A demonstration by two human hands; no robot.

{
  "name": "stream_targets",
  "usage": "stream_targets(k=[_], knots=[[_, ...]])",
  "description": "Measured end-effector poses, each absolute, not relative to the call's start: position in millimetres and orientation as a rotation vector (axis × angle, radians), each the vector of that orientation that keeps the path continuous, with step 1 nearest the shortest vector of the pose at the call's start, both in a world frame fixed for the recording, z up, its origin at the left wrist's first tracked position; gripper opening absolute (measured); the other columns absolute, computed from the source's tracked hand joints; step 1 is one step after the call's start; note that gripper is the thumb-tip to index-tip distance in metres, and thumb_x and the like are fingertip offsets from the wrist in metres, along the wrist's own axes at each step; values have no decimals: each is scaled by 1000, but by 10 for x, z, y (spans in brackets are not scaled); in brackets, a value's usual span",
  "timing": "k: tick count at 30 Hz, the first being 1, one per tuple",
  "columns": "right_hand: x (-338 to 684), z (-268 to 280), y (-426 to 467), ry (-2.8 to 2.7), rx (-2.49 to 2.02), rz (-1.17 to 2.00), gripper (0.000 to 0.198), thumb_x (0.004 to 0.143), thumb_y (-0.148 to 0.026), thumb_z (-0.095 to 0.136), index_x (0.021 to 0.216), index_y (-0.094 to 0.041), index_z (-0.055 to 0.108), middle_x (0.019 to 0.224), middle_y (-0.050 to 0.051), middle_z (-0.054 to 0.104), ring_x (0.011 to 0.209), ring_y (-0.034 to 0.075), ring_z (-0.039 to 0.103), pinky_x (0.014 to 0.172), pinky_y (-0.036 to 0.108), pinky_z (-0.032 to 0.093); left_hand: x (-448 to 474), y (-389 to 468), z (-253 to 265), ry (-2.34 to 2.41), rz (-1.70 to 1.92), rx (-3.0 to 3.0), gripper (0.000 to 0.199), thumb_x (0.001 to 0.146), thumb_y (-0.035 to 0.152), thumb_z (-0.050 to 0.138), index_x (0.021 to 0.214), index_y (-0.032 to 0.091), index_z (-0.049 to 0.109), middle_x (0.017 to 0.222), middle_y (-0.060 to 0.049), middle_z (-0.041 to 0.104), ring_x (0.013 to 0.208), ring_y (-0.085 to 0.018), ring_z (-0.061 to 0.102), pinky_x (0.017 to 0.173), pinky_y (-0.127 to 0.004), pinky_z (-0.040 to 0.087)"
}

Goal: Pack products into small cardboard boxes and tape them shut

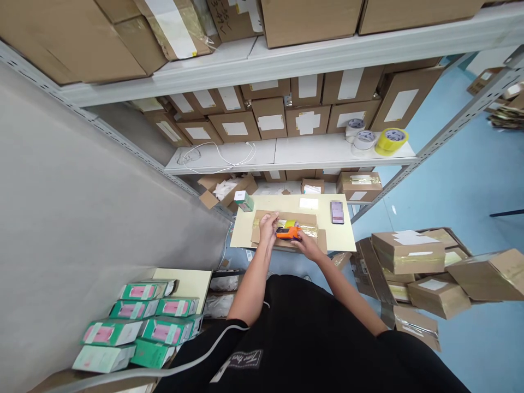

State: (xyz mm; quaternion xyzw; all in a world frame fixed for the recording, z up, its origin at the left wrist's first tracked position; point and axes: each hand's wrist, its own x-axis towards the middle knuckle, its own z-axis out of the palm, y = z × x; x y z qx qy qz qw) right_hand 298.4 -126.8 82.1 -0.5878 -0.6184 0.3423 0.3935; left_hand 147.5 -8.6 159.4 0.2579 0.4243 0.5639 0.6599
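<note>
Tape disp. [290, 233] btwn hands [308, 244], partly hidden

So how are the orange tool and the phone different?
The orange tool is bright orange with a dark part; the phone shows a pale pinkish screen. The right hand grips the orange tool, while the phone lies flat on the table, with no hand on it.
</note>
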Motion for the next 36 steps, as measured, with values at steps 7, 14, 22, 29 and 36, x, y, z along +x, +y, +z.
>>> stream_targets(k=[7,14,22,29,36], knots=[[2980,842,-1276,-1586,-1487,847,28,98,-52,55,92,-25,51,85,2,61,76,21,55,71,31,44,1457,-61,1586,889,1248,570,52,57,27,97,59,19,45,61,5,60,60,-7,60,63,-18,50],[2981,814,-1260,-1599,-1499,855,29,99,-53,54,92,-25,51,85,2,62,77,22,55,70,32,45,1431,-42,1555,838,1185,604,49,62,26,94,67,20,46,62,7,58,56,-6,58,59,-18,47],[2997,795,-1295,-1582,-1512,877,27,98,-52,54,95,-25,51,84,2,61,76,22,56,69,32,45,1237,119,1643,777,1115,700,74,64,19,92,131,21,61,69,7,64,68,-11,66,76,-25,54],[2977,798,-1249,-1624,-1489,866,29,98,-54,54,97,-26,51,86,2,61,77,22,55,70,32,45,1240,81,1736,941,1266,991,61,72,28,89,126,19,62,76,4,69,71,-12,66,79,-28,51],[2938,816,-1226,-1636,-1496,865,32,98,-58,52,96,-25,50,88,3,63,77,23,56,71,32,43,1306,12,1770,966,1374,1063,62,73,27,87,123,26,51,77,7,63,75,-13,68,82,-27,51]])
